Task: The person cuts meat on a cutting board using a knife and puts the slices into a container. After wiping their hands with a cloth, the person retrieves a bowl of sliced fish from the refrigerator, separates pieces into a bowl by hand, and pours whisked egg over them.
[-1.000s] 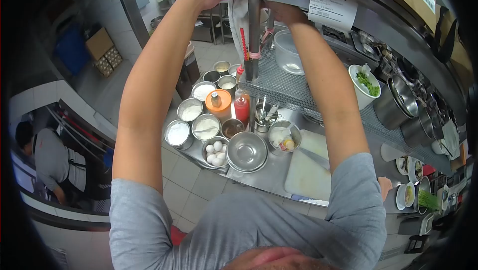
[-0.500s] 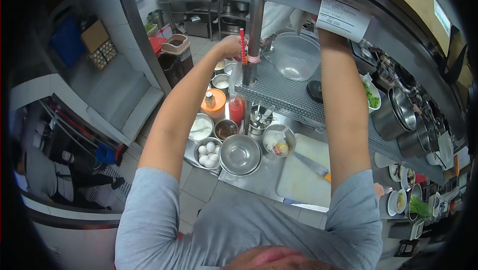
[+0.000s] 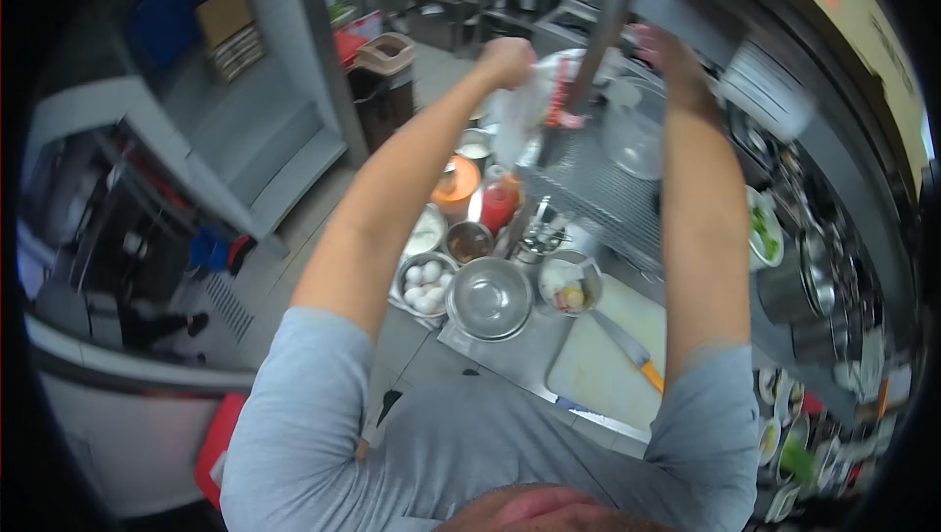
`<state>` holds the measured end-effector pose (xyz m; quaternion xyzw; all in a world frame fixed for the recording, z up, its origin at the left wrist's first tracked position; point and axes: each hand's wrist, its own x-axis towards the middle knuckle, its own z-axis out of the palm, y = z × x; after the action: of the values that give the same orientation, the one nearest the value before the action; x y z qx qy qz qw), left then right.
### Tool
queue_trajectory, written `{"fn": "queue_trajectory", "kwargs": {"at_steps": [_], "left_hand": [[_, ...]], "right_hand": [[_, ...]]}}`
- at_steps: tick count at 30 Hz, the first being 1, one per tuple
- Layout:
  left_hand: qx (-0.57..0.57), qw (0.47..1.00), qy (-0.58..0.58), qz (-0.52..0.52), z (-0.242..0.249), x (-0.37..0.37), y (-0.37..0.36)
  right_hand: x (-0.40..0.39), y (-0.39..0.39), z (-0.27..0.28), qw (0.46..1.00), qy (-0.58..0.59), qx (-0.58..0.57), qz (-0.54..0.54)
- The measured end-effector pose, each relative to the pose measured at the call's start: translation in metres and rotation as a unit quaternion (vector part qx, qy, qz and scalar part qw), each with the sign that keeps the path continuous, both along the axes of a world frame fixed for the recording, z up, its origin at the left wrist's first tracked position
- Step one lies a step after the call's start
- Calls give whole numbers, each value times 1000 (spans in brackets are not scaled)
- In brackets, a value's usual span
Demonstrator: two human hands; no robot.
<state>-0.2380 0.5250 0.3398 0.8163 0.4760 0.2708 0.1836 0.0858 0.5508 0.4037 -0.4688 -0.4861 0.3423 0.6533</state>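
My left hand (image 3: 507, 62) is raised beyond the metal bowls, its fingers closed on a thin whitish plastic bag (image 3: 521, 118) that hangs beside the shelf post. My right hand (image 3: 667, 50) reaches over the shelf, behind a clear plastic tub (image 3: 635, 130). Motion smears its fingers, so whether it holds anything does not show. A red-and-white striped item (image 3: 560, 91) is at the post. Beneath the bag are an orange-lidded container (image 3: 457, 186) and a red squeeze bottle (image 3: 500, 201).
On the counter are a bowl of eggs (image 3: 425, 284), a metal bowl (image 3: 489, 299), and a cutting board (image 3: 598, 360) with an orange-handled knife (image 3: 630, 352). The metal shelf (image 3: 598, 194) overhangs the counter. Metal pots (image 3: 789, 292) stand at right, a bin (image 3: 385, 66) behind left.
My left hand has moved away from the post, drawing the whitish bag out to the left of it. My right hand has come into sight from behind the paper slip. The camera view has shifted.
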Motion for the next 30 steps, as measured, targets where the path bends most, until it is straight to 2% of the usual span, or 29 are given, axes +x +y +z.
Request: {"fn": "queue_trajectory", "kwargs": {"at_steps": [1, 3, 5, 6, 7, 9, 10, 12, 13, 14, 15, 16, 17, 18, 19, 20, 22, 24, 26, 30], "left_hand": [[112, 994, -5, 3, -24, -5, 18], [72, 997, -28, 0, -27, -25, 2], [83, 995, -36, -37, -35, -53, -14], [89, 995, -25, -34, -35, -68, -28], [97, 994, -15, -39, -34, -86, -43], [106, 993, -13, -47, -38, -120, -61], [107, 992, -19, -62, -36, -135, -72], [124, 990, -21, -64, -38, -159, -84], [118, 991, -27, -63, -31, -170, -102], [92, 992, -42, -71, -25, -176, -120], [63, 994, -56, -73, -21, -180, -137], [107, 988, -21, -108, -19, -179, -155], [148, 978, 17, -144, -20, -176, -172], [227, 948, -7, -222, -25, -170, -189], [194, 959, -9, -205, -21, -170, -212], [158, 968, -10, -192, -4, -170, -239], [286, 925, -31, -247, 45, -173, -275], [307, 926, -45, -216, 106, -204, -327], [382, 902, -93, -179, 132, -249, -348], [501, 845, -181, -42, 142, -354, -369]], "right_hand": [[5, 10, -8, 1000, 9, 0, 8], [5, 12, -11, 1000, 8, -20, 2], [-33, -27, 21, 990, -60, -101, -75], [-21, -23, 23, 970, -162, -167, -77], [-17, -33, 21, 967, -233, -85, -57], [-10, -73, 16, 924, -374, 70, -28], [-6, -101, 8, 930, -348, 114, 4], [-43, -174, 15, 885, -461, 32, -64], [-88, -221, 26, 803, -565, -109, -156], [-126, -268, 21, 800, -573, -8, -181], [-166, -305, 7, 833, -527, 68, -154], [-226, -345, 9, 872, -476, 43, -107], [-257, -341, -20, 794, -551, 249, -67], [-308, -356, -20, 759, -571, 311, 26], [-356, -362, -14, 721, -543, 427, 45], [-406, -349, -24, 685, -593, 416, 78], [-483, -363, 8, 637, -627, 434, 114], [-542, -373, 14, 618, -652, 414, 145], [-590, -380, 10, 615, -657, 395, 184], [-680, -425, -6, 592, -639, 413, 265]]}}
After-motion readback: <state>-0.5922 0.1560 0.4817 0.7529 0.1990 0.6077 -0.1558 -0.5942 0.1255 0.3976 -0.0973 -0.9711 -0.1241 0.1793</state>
